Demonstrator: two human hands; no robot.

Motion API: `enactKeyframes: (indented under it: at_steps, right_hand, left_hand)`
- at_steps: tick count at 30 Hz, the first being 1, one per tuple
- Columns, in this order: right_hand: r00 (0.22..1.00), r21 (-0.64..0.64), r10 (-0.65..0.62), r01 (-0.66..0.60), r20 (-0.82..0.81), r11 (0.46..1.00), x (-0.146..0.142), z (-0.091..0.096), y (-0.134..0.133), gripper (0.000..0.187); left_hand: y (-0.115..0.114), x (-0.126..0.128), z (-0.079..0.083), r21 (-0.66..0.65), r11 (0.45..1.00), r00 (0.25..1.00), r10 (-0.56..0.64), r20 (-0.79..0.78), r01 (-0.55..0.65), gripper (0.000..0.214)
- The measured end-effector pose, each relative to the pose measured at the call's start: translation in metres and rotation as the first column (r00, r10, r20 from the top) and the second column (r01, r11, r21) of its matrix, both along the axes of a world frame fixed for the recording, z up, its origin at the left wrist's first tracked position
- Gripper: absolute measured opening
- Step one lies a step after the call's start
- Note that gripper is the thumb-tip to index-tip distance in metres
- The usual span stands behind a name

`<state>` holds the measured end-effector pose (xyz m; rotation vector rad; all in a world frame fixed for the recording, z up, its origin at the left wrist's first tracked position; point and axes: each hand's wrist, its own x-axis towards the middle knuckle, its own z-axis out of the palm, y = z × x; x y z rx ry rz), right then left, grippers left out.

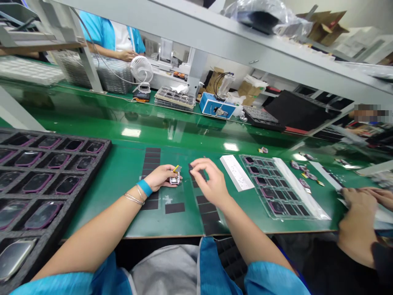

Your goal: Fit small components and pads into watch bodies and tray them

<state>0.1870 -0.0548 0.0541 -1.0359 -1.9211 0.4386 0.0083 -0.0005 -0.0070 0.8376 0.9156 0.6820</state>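
My left hand [161,177] rests on the green mat [129,172], fingers closed round a small clear-and-metal part [175,178] with a yellow tab on top. A blue band and thin bracelets circle that wrist. My right hand [208,180] hovers just right of it, fingers curled in a pinch over a small black rectangle [191,168]; what sits between the fingertips is too small to name. Rows of black rectangular pads [175,207] lie on the mat under and around both hands.
A black foam tray [101,157] of dark glossy parts fills the left. A white strip [236,172] and a clear tray [276,192] of small parts lie right of my hands. Another person's hands [359,209] work at far right. A fan [141,70] and a blue box [215,107] stand beyond.
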Motion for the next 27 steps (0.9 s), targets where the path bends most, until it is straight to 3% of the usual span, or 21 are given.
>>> enactKeyframes:
  at_steps: [2,4,8,11,27]
  right_hand:
    - [0.985,-0.187,0.064,-0.094,-0.161,0.978,0.0,-0.004,0.024,0.011]
    - [0.956,-0.36,0.09,-0.19,-0.278,0.914,-0.001,-0.021,0.044,0.02]
    - [0.939,-0.534,0.013,-0.207,-0.344,0.82,-0.005,-0.062,0.059,0.031]
    - [0.93,-0.553,-0.004,-0.214,-0.366,0.805,-0.009,-0.074,0.055,0.031]
    - [0.954,-0.516,0.01,-0.171,-0.3,0.839,-0.015,-0.077,0.048,0.016]
  left_hand:
    - [0.001,0.0,-0.001,0.012,0.999,0.999,0.045,0.003,-0.045,0.023]
    - [0.002,0.001,-0.003,0.027,0.995,0.996,0.092,-0.01,-0.092,0.024]
    - [0.004,0.002,-0.006,0.047,0.99,0.989,0.134,-0.054,-0.132,0.021]
    - [0.005,0.003,-0.006,0.047,0.99,0.988,0.134,-0.076,-0.131,0.022]
    - [0.005,0.003,-0.004,0.012,0.995,0.99,0.102,-0.097,-0.101,0.019]
